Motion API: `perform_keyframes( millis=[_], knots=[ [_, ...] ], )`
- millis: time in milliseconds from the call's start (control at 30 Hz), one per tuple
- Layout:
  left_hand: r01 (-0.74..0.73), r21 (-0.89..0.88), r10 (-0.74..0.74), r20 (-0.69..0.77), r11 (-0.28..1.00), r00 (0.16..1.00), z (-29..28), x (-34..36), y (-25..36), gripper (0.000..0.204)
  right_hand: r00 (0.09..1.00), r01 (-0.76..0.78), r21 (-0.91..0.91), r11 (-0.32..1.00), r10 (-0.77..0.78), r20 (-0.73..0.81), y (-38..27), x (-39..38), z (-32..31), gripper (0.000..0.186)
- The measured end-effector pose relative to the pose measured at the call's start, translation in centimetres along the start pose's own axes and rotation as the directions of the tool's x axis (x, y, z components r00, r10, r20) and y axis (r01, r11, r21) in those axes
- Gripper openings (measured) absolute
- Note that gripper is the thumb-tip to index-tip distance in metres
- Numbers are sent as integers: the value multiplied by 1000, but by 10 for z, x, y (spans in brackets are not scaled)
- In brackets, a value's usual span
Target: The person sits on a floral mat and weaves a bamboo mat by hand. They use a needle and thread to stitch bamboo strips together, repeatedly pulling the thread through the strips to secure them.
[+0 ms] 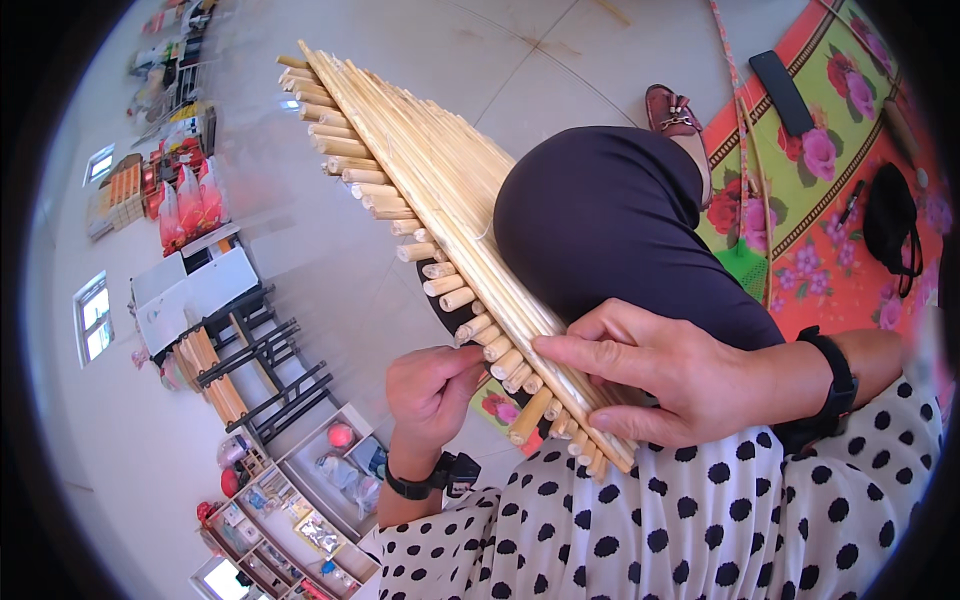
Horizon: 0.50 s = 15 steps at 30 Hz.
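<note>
Pale bamboo mat [430,190], floral rug [830,150]

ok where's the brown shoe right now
In the head view the brown shoe lies upper right on the pale floor, at the edge of the flowered mat, just beyond the person's dark-clad knee.

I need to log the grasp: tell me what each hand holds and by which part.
The right hand presses on the near end of the wooden stick panel lying over the knee. The left hand pinches the end of one short stick at its near edge.
</note>
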State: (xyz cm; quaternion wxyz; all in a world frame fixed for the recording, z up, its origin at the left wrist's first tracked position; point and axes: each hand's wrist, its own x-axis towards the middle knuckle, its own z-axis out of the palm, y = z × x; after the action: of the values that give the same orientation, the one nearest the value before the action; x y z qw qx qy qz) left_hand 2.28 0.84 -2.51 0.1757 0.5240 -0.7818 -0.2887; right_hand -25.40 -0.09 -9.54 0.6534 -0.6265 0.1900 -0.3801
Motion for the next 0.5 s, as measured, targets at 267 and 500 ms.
perform_keyframes(
  millis=[267,500],
  knots=[
    [-108,61,98,146,992,984,-16,21,10,18,998,-35,36,999,33,56,-9,4,-11,67],
    [-96,-88,108,145,991,983,-4,31,2,20,993,-104,-33,994,106,57,-14,4,-10,69]
  ],
)
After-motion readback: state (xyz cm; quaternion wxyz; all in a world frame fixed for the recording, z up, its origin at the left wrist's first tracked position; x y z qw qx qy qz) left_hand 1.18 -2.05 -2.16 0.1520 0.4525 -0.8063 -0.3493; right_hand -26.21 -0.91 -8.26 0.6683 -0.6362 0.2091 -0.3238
